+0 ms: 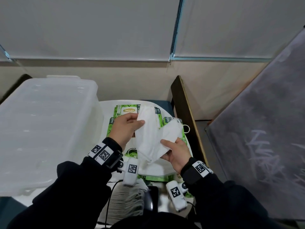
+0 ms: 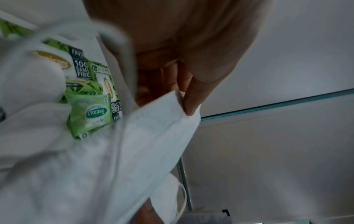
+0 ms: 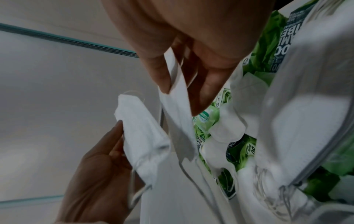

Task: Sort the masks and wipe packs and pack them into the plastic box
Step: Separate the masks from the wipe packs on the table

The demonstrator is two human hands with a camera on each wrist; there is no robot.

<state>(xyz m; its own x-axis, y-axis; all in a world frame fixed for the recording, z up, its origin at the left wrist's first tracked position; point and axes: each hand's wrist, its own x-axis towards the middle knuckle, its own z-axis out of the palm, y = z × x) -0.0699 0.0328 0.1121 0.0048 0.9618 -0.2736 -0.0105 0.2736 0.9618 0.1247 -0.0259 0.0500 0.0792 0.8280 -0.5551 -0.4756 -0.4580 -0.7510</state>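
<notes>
Masks held in both hands above wipe packs

At the centre of the head view, the left hand (image 1: 127,126) pinches the top edge of one white folded mask (image 1: 146,129); the right hand (image 1: 177,154) grips a second white mask (image 1: 171,132), which overlaps the first. Green wipe packs (image 1: 128,110) lie beneath them. The translucent plastic box (image 1: 46,129), lid on, fills the left side.
</notes>
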